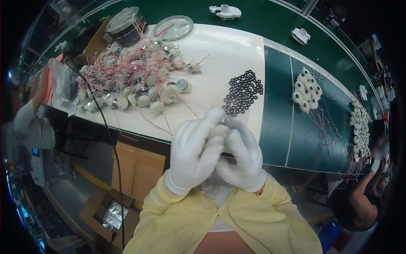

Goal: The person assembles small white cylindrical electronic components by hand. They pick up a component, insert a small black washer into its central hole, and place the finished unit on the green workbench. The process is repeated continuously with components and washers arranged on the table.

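Observation:
Both my hands wear white gloves and meet over the table's near edge. Between them is a small motor with a whitish plastic cap (220, 130), mostly hidden by the fingers. My left hand (191, 151) is closed round it from the left. From the other side my right hand (245, 154) grips it with thumb and fingers; whether a small ring is also pinched there cannot be made out. Just beyond the fingertips lie many black rubber rings (242, 94), spread flat on the white tabletop (215, 51). To the left is a heap of similar motors (131, 82) with red and white wires.
On the green mat (277, 114) sits a cluster of motors with black rings (307, 91); more motors (359, 131) lie farther right. A tub (126, 27) and round lid (173, 28) stand at the back left. A black cable (105, 122) hangs left. Other people work at both sides.

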Demonstrator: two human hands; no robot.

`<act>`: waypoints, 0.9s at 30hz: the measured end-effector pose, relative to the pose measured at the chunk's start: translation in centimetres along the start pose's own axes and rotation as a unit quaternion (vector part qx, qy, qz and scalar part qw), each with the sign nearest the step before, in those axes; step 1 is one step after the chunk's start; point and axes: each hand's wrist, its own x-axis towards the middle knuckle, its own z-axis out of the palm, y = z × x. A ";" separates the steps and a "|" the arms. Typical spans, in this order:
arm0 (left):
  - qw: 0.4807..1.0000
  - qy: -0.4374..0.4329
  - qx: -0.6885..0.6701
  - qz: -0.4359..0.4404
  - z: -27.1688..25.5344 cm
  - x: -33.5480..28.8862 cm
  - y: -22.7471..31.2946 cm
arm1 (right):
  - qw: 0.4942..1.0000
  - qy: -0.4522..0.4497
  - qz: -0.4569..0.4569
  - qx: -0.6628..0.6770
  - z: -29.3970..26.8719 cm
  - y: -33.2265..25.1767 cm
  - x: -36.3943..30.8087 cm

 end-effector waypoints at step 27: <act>0.982 0.028 0.180 0.044 -2.6 2.7 -5.9 | 0.857 0.282 0.173 0.395 -3.6 0.3 1.3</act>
